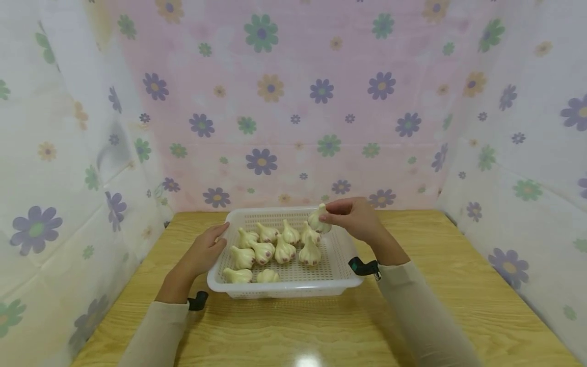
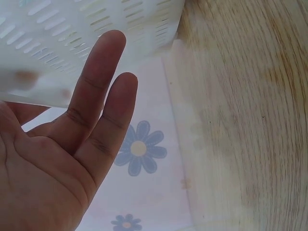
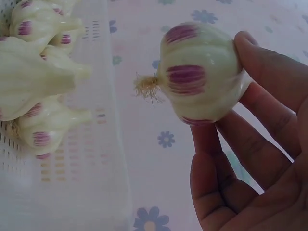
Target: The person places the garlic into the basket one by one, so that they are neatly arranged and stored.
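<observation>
In the head view, my right hand [image 1: 359, 219] pinches a garlic bulb [image 1: 319, 220] between thumb and fingers, over the far right part of a white plastic basket [image 1: 293, 287]. The right wrist view shows purple streaks on the held bulb [image 3: 202, 72] and its dry roots pointing left. My left hand [image 1: 205, 251] holds the basket's left rim, thumb at the edge. Two of its fingers [image 2: 111, 103] extend along the slotted outer wall in the left wrist view. Several pale bulbs [image 1: 263, 252] lie in the basket, mostly left and centre.
The basket stands on a wood-grain table [image 1: 293, 331]. Flower-print cloth [image 1: 261, 122] hangs behind and along both sides. A black wrist camera [image 1: 362, 266] sits at the right wrist, close to the basket's right rim, and another [image 1: 198, 300] at the left wrist.
</observation>
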Motion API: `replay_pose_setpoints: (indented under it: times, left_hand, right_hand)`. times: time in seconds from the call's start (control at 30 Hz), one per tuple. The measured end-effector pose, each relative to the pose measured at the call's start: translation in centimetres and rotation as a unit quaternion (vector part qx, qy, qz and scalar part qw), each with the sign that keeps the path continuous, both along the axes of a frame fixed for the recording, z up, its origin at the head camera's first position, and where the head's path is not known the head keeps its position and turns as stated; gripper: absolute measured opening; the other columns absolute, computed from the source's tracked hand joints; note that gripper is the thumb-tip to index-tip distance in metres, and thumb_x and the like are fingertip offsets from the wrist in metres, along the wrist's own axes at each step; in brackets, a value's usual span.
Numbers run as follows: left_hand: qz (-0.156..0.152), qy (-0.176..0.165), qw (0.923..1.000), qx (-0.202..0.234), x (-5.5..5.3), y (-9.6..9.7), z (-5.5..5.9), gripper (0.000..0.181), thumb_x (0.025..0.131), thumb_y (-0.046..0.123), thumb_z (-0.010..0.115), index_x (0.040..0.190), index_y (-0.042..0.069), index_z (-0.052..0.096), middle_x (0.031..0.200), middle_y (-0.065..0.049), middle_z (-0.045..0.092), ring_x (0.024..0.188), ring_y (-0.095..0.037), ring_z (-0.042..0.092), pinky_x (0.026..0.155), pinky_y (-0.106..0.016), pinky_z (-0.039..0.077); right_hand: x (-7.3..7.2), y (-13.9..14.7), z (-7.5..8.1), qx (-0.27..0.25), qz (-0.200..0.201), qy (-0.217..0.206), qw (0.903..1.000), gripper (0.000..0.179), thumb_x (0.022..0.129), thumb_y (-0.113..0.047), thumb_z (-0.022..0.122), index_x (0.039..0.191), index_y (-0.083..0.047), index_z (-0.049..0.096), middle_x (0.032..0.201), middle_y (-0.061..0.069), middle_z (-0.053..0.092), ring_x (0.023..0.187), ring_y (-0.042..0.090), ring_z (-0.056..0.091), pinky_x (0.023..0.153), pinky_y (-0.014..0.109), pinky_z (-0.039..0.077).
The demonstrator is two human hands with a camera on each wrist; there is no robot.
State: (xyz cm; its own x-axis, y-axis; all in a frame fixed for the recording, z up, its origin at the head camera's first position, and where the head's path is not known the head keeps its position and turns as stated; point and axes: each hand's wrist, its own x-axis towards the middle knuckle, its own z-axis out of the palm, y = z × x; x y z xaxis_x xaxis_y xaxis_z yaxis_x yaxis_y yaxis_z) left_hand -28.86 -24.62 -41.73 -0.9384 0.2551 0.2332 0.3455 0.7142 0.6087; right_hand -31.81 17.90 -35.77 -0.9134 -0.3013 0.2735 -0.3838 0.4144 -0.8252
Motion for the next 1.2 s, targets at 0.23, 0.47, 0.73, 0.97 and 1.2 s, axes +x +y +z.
replay_pose_setpoints:
  times: [0.23, 0.47, 0.73, 0.97, 1.2]
  left_hand:
    - [-0.003, 0.006, 0.9999, 0.007, -0.3, 0.0, -0.1, 0.055, 0.108, 0.020, 0.039, 0.161, 0.003, 0.035, 0.160, -0.028, 0.038, 0.140, -0.049, 0.047, 0.108, -0.064, 0.045]
    - [-0.002, 0.002, 1.0000, 0.008, -0.2, 0.0, 0.0, 0.055, 0.109, 0.022, 0.039, 0.161, 0.005, 0.035, 0.160, -0.026, 0.039, 0.140, -0.048, 0.047, 0.108, -0.064, 0.045]
    - [0.002, 0.009, 0.9999, 0.004, 0.0, -0.1, 0.1, 0.055, 0.108, 0.020, 0.039, 0.161, 0.003, 0.035, 0.159, -0.029, 0.039, 0.140, -0.050, 0.046, 0.108, -0.066, 0.044]
    - [0.001, 0.000, 1.0000, 0.009, -0.1, -0.1, -0.2, 0.055, 0.108, 0.019, 0.040, 0.161, 0.003, 0.035, 0.160, -0.028, 0.038, 0.141, -0.050, 0.045, 0.109, -0.065, 0.043]
    - [0.002, 0.000, 0.9999, 0.014, -0.2, 0.0, -0.3, 0.055, 0.108, 0.019, 0.040, 0.160, 0.003, 0.036, 0.158, -0.028, 0.040, 0.138, -0.049, 0.049, 0.107, -0.064, 0.046]
  right_hand:
    - [-0.8, -1.8, 0.6, 0.075, 0.082, -0.005, 0.9938, 0.046, 0.084, -0.044, 0.084, 0.120, -0.015, 0.078, 0.119, 0.003, 0.076, 0.110, 0.023, 0.072, 0.094, 0.044, 0.059]
    - [-0.8, -2.9, 0.4, 0.144, 0.179, -0.019, 0.9730, 0.033, 0.085, -0.037, 0.085, 0.113, -0.020, 0.081, 0.116, 0.001, 0.077, 0.103, 0.016, 0.075, 0.092, 0.040, 0.060]
    - [-0.8, -5.0, 0.3, 0.197, 0.254, -0.021, 0.9466, 0.019, 0.083, -0.030, 0.087, 0.101, -0.024, 0.084, 0.110, -0.005, 0.079, 0.095, 0.010, 0.076, 0.085, 0.030, 0.060]
    - [-0.8, -6.9, -0.6, 0.238, 0.274, -0.027, 0.9312, 0.016, 0.082, -0.028, 0.088, 0.097, -0.026, 0.084, 0.097, -0.010, 0.079, 0.087, 0.008, 0.075, 0.079, 0.029, 0.060]
    - [-0.4, -7.9, -1.1, 0.293, 0.256, -0.030, 0.9208, 0.016, 0.079, -0.029, 0.090, 0.094, -0.031, 0.083, 0.091, -0.017, 0.077, 0.079, 0.008, 0.073, 0.071, 0.029, 0.060]
